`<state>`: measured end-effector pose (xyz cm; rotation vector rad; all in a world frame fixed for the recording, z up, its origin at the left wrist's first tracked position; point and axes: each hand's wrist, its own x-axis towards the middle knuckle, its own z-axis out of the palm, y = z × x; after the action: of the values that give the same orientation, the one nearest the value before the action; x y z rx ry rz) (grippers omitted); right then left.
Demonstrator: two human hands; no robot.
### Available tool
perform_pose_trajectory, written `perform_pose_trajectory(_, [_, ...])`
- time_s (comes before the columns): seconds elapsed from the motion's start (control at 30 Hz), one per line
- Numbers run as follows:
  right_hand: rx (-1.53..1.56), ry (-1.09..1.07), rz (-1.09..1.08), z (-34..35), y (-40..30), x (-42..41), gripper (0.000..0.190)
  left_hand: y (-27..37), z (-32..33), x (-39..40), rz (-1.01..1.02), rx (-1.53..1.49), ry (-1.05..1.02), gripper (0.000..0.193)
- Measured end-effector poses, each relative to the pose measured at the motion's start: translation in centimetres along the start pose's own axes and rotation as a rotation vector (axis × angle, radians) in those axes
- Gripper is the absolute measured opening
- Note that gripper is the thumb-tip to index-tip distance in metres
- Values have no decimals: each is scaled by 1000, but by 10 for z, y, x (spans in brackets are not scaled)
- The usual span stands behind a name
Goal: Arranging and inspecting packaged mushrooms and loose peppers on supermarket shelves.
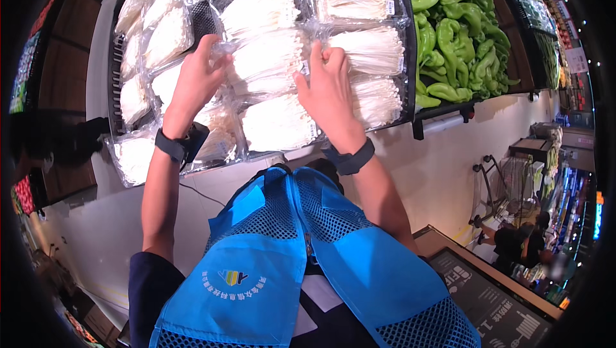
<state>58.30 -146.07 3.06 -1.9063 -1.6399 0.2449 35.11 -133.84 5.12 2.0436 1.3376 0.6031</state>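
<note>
Clear-wrapped packs of white enoki mushrooms lie in rows in a black slatted tray (410,59). Between my two hands is one pack of enoki mushrooms (267,61). My left hand (204,76) pinches the plastic wrap at the left end of this pack. At its right end, my right hand (329,83) has bent fingers on or just above the wrap, near the neighbouring pack (368,49); whether it grips any film cannot be told. Another enoki pack (279,124) lies just below, nearer my body. Dark bands with devices circle both wrists.
Green peppers (457,40) are heaped right of the tray. A wire shopping cart (515,184) and people (519,242) are farther right. A dark sign board (486,295) stands at lower right. A thin cable (204,194) hangs below the tray.
</note>
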Motion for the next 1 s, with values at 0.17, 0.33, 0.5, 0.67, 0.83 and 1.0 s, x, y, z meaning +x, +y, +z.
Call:
perform_pose_trajectory(0.17, [323, 107, 37, -24, 28, -17, 50, 7, 8, -21, 36, 101, 199, 66])
perform_pose_trajectory(0.33, [343, 361, 221, -103, 132, -43, 24, 31, 10, -54, 35, -62, 313, 30])
perform_pose_trajectory(0.5, [109, 381, 378, -168, 253, -53, 28, 92, 43, -99, -278, -487, 8, 28])
perform_pose_trajectory(0.67, [-147, 320, 102, -189, 333, -37, 45, 173, 130, -114, -193, -707, -12, 48])
perform_pose_trajectory(0.83, [-173, 240, 35, -188, 363, -4, 58, 254, 219, -97, -143, -637, -15, 30])
perform_pose_trajectory(1.0, [-12, 235, -88, -213, 372, 0, 54, 312, 270, -88, -95, -595, 69, 29])
